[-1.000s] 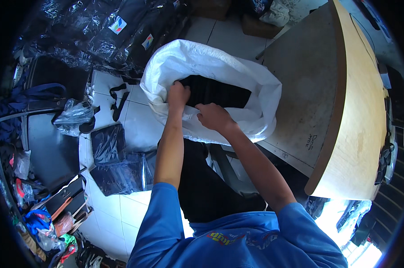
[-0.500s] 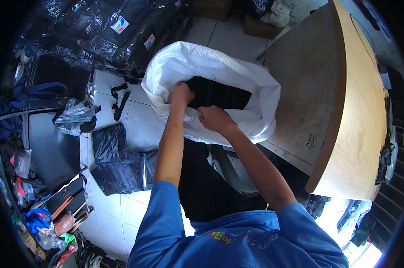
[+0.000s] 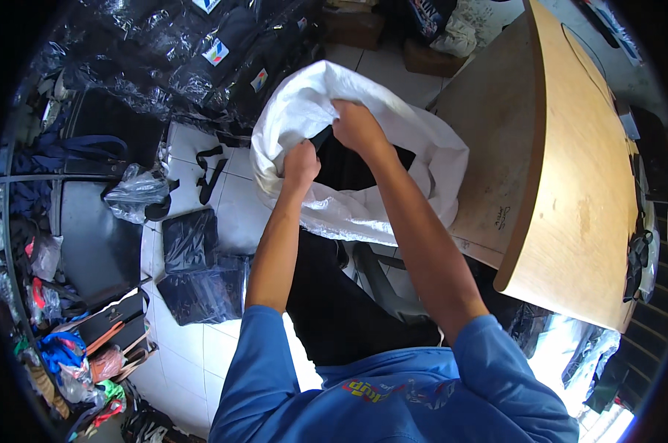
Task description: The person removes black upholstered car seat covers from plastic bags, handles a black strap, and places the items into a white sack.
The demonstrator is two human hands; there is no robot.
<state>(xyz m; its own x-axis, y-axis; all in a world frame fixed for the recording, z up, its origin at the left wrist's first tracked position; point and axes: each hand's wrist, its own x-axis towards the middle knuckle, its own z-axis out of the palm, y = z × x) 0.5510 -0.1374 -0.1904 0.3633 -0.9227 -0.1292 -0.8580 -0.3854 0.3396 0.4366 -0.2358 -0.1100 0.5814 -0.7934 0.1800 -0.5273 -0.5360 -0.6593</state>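
Note:
A large white woven sack (image 3: 441,151) stands in front of me with its mouth wide and its rim rolled outward. Down inside it lie flat black items (image 3: 348,168), partly covered by my arms; their kind I cannot make out. My left hand (image 3: 301,164) is closed on the sack's plastic at the left inner side, close to the black items. Farther in and to the right, my right hand (image 3: 357,127) grips the sack's far inner wall, its forearm crossing over the mouth. The fingertips of both hands are mostly hidden.
A wooden desk (image 3: 570,184) flanks the sack on the right. Black goods in clear plastic (image 3: 164,59) are heaped at the far left. Plastic-wrapped black packages (image 3: 201,292) and a black strap (image 3: 211,173) lie on the tiled floor. A rack with bags (image 3: 101,236) lines the left.
My right hand has moved from the sack's near side to its far inner wall. My left hand stays at the left inner side. The view has shifted slightly.

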